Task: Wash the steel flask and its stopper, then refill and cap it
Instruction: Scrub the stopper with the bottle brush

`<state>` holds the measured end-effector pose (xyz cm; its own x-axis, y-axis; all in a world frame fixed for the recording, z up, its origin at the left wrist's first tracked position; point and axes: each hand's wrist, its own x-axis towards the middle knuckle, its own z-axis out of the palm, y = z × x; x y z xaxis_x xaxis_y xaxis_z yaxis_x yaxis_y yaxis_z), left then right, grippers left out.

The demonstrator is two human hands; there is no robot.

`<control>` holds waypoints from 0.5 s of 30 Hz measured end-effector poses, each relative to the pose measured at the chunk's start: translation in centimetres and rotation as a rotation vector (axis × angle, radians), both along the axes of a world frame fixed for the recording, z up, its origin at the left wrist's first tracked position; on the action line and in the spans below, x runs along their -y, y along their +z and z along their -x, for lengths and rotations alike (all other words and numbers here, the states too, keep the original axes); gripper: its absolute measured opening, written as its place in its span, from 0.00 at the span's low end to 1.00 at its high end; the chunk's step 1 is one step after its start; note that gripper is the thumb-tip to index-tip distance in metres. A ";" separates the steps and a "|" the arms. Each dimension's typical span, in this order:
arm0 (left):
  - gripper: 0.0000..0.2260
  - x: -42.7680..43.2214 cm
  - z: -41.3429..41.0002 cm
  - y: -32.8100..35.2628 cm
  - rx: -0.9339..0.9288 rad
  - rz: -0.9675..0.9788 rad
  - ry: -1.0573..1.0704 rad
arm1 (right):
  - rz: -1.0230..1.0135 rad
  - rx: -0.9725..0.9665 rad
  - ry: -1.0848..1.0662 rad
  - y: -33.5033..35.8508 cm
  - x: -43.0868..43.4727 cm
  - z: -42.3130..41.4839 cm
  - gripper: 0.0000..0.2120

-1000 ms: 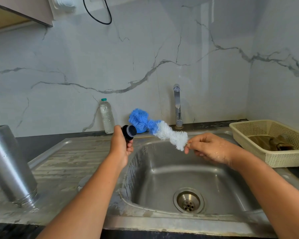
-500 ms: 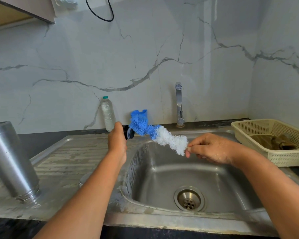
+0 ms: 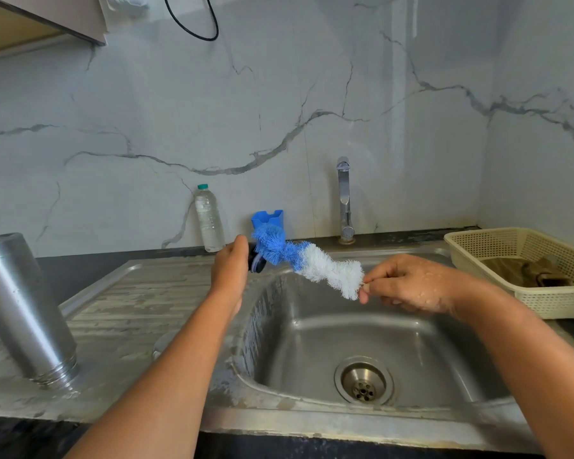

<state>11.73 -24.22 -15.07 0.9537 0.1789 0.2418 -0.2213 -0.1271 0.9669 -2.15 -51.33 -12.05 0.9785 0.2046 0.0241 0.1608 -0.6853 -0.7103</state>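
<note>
Gripping the stopper (image 3: pixel 256 261) against the brush (image 3: pixel 312 264), the left hand (image 3: pixel 229 271) hovers over the sink (image 3: pixel 312 422) rim; the right hand (image 3: pixel 408 283) pinches the white end. The flask (image 3: pixel 20 309) stands inverted on the drainboard (image 3: pixel 130 309).

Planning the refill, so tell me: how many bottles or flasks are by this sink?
2. The steel flask stands mouth-down on the drainboard at far left; a clear plastic bottle stands upright against the back wall. The basket may hide more; its contents are unclear.

A home kitchen — steel sink (image 3: pixel 362 332) with tap (image 3: pixel 344 197) set in a dark counter (image 3: pixel 73 263), marble-look wall tiles (image 3: pixel 279 111) behind.
</note>
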 end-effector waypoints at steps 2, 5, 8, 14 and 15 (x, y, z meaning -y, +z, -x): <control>0.15 -0.3 -0.2 0.1 0.013 0.039 0.060 | -0.041 -0.020 0.007 0.2 0.3 0.1 0.10; 0.12 -0.3 -0.4 0.1 0.002 0.019 0.050 | 0.006 -0.003 0.019 0.1 -0.1 0.0 0.10; 0.11 0.1 0.0 0.3 -0.062 0.088 -0.012 | 0.003 0.041 -0.023 -0.2 -0.2 -0.3 0.11; 0.13 0.4 0.2 0.6 -0.260 0.362 -0.086 | 0.003 0.100 -0.071 -0.5 0.5 -0.7 0.13; 0.13 0.4 0.2 0.7 -0.293 0.453 -0.105 | -0.016 0.112 -0.071 -0.6 0.4 -0.8 0.13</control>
<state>11.51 -24.65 -14.39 0.9879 0.1033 -0.1154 0.0762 0.3243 0.9429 -1.34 -51.75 -12.69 0.9815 0.1337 0.1369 0.1914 -0.6868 -0.7012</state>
